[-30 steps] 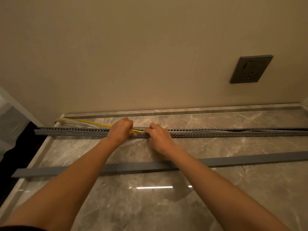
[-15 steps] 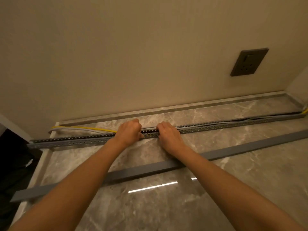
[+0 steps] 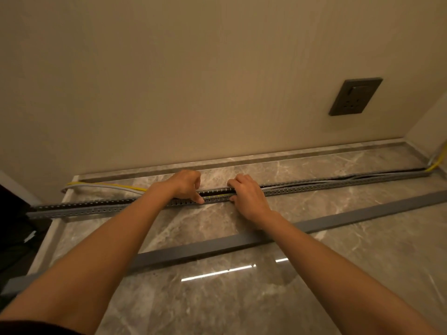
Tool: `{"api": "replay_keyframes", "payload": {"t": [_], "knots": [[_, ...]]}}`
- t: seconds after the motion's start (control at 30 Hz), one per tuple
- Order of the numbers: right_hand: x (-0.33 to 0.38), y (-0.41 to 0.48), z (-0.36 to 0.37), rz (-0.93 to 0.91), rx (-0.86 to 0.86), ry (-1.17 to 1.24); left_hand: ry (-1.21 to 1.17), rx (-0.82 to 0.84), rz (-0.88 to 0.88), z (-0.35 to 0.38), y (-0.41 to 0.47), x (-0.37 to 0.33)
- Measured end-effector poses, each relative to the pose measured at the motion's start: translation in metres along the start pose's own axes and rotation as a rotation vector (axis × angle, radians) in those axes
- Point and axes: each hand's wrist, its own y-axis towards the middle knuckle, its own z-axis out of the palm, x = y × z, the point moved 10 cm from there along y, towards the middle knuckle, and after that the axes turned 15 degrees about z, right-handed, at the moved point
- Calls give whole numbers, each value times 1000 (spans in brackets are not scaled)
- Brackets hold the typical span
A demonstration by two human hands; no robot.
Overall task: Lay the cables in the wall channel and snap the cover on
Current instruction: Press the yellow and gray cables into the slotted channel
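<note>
A long grey slotted channel (image 3: 338, 183) lies across the marble surface (image 3: 242, 298), parallel to the wall. A yellow cable (image 3: 116, 185) and a grey cable (image 3: 96, 188) lie outside it at the left and run into it under my hands. My left hand (image 3: 185, 186) and my right hand (image 3: 246, 194) rest on the channel's middle, fingers curled over its top and thumbs on its near side, pressing the cables in. At the far right the yellow cable (image 3: 439, 163) leaves the channel. The flat grey cover (image 3: 217, 245) lies loose, nearer me, under my forearms.
A dark wall socket (image 3: 355, 96) sits on the beige wall at the upper right. The marble surface ends at a left edge (image 3: 46, 243) with a dark drop beyond. A side wall closes the right end.
The view has swung a little and more of the channel's right end shows. My hands have spread slightly apart on the channel. More of the yellow cable lies inside it than a second ago.
</note>
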Motion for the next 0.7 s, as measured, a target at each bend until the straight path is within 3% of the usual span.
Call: {"api": "replay_keyframes", "payload": {"t": [0.07, 0.3, 0.5, 0.7], "knots": [[0, -1, -3, -20, -28, 11, -1, 0, 11, 0, 0, 1], [9, -4, -8, -64, -119, -15, 233, -270, 113, -11, -15, -14], [8, -10, -6, -70, -132, -30, 506, -319, 220, -2, -25, -40], [9, -16, -8, -89, -134, -95, 569, -306, 120, 2, -24, -46]]}}
